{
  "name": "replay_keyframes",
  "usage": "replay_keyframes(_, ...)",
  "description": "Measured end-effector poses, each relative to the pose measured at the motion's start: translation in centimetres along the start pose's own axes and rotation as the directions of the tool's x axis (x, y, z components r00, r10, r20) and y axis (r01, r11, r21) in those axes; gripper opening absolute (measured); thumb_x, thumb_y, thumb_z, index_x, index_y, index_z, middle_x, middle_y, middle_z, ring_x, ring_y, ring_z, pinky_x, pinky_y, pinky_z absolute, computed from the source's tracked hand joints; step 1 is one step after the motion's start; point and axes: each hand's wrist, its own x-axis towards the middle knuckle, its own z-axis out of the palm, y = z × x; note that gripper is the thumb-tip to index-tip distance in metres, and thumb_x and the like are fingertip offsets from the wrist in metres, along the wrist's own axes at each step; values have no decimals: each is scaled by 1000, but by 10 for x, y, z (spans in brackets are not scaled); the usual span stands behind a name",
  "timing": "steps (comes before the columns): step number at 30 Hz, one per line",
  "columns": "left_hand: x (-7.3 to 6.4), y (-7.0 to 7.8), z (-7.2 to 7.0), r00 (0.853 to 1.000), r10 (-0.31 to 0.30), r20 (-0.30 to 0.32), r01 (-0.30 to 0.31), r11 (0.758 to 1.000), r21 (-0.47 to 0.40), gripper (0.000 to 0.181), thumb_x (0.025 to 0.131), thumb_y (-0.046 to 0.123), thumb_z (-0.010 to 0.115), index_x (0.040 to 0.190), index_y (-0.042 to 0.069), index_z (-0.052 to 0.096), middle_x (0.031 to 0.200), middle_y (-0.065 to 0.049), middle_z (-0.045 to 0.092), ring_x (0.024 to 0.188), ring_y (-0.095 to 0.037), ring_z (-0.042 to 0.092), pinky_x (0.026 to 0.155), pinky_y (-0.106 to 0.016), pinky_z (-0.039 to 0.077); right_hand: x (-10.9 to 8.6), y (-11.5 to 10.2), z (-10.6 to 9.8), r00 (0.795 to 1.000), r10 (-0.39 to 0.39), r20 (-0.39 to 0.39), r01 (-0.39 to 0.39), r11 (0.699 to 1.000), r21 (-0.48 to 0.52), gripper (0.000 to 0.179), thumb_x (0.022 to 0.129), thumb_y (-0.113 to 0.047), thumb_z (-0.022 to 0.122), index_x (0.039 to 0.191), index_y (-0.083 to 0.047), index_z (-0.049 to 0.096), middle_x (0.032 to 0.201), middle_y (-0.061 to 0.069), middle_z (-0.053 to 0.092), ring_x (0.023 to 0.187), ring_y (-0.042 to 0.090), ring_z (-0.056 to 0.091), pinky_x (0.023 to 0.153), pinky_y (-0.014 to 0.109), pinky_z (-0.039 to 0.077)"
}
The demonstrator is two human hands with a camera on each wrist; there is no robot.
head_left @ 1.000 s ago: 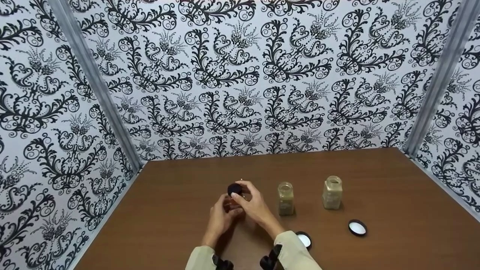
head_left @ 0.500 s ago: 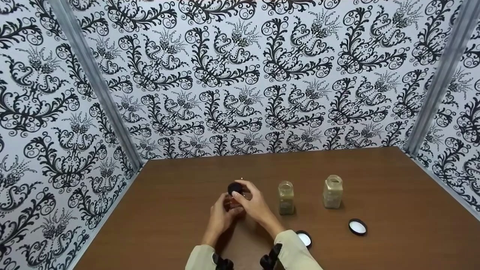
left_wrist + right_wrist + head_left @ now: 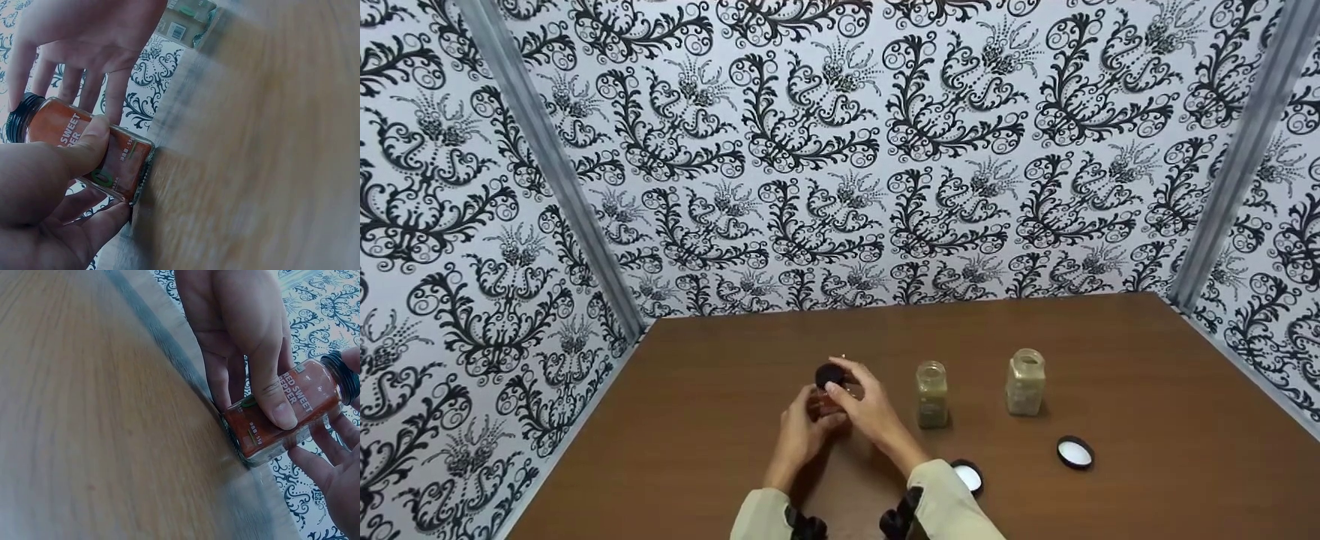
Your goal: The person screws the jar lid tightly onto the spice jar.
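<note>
A glass spice jar of red powder [image 3: 118, 151], labelled "RED SWEET PEPPER" [image 3: 297, 391], stands upright on the table with its black screw lid [image 3: 829, 376] on. My left hand [image 3: 799, 439] grips the jar's body, thumb across the label. My right hand [image 3: 874, 411] pinches the lid between thumb and fingers; some of its fingers extend behind the jar in the left wrist view. In the head view, both hands hide most of the jar. To their right stand two lidless jars, one with greenish contents [image 3: 932, 401] and one with paler contents [image 3: 1025, 390].
One black lid with a white inside [image 3: 968, 478] lies beside my right sleeve [image 3: 949, 499], partly covered by it. Another such lid [image 3: 1075, 453] lies farther right, in front of the paler jar. Patterned panels [image 3: 825, 187] enclose the brown table [image 3: 690, 420] at the back and sides.
My right hand's fingers have shifted slightly up and left around the lid. The left hand keeps its grip on the jar. The other jars and lids have not moved.
</note>
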Motion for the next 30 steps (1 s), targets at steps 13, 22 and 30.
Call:
replay_keyframes(13, -1, 2, -1, 1000, -16, 14, 16, 1000, 3, 45, 87, 16, 78, 126, 3, 59, 116, -20, 71, 104, -34, 71, 88, -43, 59, 1, 2, 2, 999, 25, -22, -25, 1000, 12, 44, 95, -21, 68, 135, -10, 53, 128, 19, 63, 121, 32, 60, 104, 46, 48)
replay_keyframes(22, -1, 2, -3, 999, -11, 36, 11, 1000, -21, 46, 87, 19, 77, 127, 4, 58, 119, -21, 70, 107, -34, 71, 90, -44, 58, 1, -1, 0, 1000, 25, -11, -25, 1000, 8, 40, 97, -20, 65, 135, -11, 58, 132, 17, 62, 121, 31, 57, 104, 47, 47)
replay_keyframes(30, -1, 3, -2, 999, -35, 29, 36, 999, -35, 45, 87, 16, 77, 127, 6, 59, 117, -19, 71, 104, -30, 72, 89, -41, 59, 1, -2, 2, 998, 46, -37, -44, 998, 53, 41, 93, -20, 71, 130, -9, 56, 124, 19, 65, 119, 30, 60, 104, 44, 47)
